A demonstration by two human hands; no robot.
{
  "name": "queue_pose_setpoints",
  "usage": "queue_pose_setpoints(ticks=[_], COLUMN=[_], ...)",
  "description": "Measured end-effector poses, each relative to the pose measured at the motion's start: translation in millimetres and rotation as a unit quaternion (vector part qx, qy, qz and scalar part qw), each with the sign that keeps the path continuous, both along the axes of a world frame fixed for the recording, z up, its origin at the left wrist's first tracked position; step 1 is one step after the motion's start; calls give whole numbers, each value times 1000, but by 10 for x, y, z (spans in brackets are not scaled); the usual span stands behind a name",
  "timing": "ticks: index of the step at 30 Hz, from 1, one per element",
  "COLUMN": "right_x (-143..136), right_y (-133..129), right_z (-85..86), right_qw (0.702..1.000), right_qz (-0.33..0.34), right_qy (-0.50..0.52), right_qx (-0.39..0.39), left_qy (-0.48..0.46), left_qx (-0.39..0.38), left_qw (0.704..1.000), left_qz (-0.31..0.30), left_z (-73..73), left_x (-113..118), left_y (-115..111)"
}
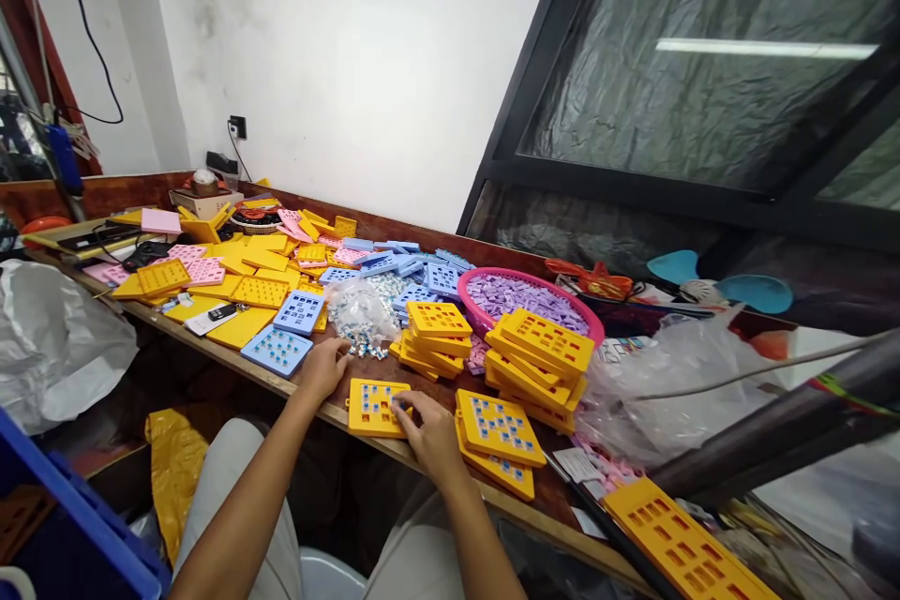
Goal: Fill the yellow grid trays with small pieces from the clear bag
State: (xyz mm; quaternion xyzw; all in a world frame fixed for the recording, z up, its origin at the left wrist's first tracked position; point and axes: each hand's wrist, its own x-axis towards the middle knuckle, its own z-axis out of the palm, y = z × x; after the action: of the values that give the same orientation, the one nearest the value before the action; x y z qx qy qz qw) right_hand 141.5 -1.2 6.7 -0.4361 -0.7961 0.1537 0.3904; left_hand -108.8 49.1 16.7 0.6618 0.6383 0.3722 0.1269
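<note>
A yellow plastic board with square openings lies flat at the table's front edge, some openings filled with small blue-and-white pieces. My right hand is over its right side, thumb and index finger pinched at an opening on what looks like a small blue-and-white piece, mostly hidden by the fingertips. My left hand rests on the table left of the board, fingers curled beside a loose pile of such pieces; whatever is between its fingertips is hidden. Clear plastic film partly covers the pile.
Stacked yellow boards stand behind the work spot, with another stack farther right. Filled yellow boards lie to the right. A pink basket holds purple pieces. Blue boards lie left. A dark pole slants across the right.
</note>
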Motion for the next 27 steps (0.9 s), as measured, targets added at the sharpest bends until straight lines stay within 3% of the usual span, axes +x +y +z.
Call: queue_pose_setpoints(ticks=[2,4,8,14,23,27], right_x=[-25,-57,-126,-133,-31,-61], right_y=[49,112,216,224,193,194], right_z=[43,85,116,74,41,53], right_qw=[999,998,993,992,996,997], right_qz=[9,4,9,18,56,47], right_qy=[-38,-65,-110,-120,-60,-62], right_qx=[5,10,38,21,-18,-14], left_qy=[-55,-205,-235,-224,-101,-59], left_qx=[23,70,59,-54,-39,-27], left_qw=[998,973,958,955,974,984], left_qz=[-24,-78,-153,-186,-199,-166], left_z=[38,58,32,-36,68,81], left_x=[38,115,286,291,277,320], left_y=[-238,-517,-892,-789,-790,-866])
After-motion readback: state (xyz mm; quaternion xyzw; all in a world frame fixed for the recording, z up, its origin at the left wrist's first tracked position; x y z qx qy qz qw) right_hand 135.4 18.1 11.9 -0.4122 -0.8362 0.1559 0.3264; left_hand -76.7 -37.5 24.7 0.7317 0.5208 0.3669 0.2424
